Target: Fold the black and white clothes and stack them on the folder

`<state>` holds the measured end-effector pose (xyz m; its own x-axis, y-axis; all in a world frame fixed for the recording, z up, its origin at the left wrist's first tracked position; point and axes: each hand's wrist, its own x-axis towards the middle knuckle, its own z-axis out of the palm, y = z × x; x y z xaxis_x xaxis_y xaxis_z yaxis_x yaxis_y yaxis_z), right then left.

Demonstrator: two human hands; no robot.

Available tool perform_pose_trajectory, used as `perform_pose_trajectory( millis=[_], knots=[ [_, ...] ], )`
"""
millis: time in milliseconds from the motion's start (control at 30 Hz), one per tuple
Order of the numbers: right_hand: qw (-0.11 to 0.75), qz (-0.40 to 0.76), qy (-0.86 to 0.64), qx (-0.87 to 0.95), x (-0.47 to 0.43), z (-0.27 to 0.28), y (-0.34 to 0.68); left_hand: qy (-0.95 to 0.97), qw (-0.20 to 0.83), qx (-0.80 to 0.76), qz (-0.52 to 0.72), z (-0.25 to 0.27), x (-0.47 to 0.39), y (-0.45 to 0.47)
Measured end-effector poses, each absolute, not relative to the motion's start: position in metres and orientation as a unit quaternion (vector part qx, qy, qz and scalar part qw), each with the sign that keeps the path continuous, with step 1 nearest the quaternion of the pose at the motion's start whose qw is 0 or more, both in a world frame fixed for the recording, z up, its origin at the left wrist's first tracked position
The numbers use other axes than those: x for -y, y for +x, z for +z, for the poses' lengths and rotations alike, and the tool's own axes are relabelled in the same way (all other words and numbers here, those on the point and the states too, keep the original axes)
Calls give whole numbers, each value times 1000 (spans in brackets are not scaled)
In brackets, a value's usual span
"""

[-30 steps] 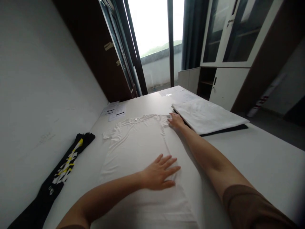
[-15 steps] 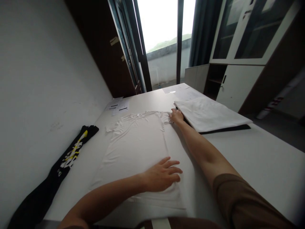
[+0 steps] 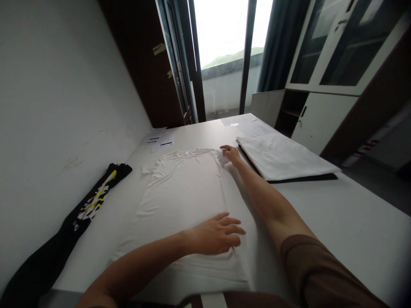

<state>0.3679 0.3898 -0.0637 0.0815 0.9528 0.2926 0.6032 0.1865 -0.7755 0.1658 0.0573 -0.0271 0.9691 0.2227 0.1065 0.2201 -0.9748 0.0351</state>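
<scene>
A white short-sleeved T-shirt (image 3: pixel 183 192) lies spread on the white table, its neckline at the far side and its hem near me. My left hand (image 3: pixel 218 234) rests palm down on the lower right part of the shirt, fingers spread. Farther off, my right hand (image 3: pixel 231 155) has its fingers closed on the shirt's right sleeve, which is bunched and slightly raised there. Part of the sleeve is hidden by the fingers.
Right of my right hand lies a folded white cloth (image 3: pixel 285 156) over something black. A black garment with a yellow and white print (image 3: pixel 93 201) lies along the left wall. Printed papers (image 3: pixel 162 140) sit at the far left, and a window stands behind the table.
My right hand has moved a little to the left, drawing the sleeve inward with it. My left hand stays in nearly the same place, and the camera view has tilted slightly.
</scene>
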Motion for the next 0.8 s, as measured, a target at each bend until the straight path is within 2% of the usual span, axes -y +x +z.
perform_pose_trajectory(
  millis=[133, 267, 533, 800],
  knots=[
    [507, 329, -553, 574, -395, -53, 347, 993, 6, -89, 72, -29, -56, 168],
    [517, 385, -544, 537, -397, -55, 334, 991, 22, -107, 74, -22, -54, 163],
    [421, 276, -602, 619, -417, -44, 280, 984, 1, -155, 88, -10, -59, 141],
    [342, 188, -604, 695, -422, -19, 221, 961, 92, -213, 152, -21, -40, 79]
  ],
)
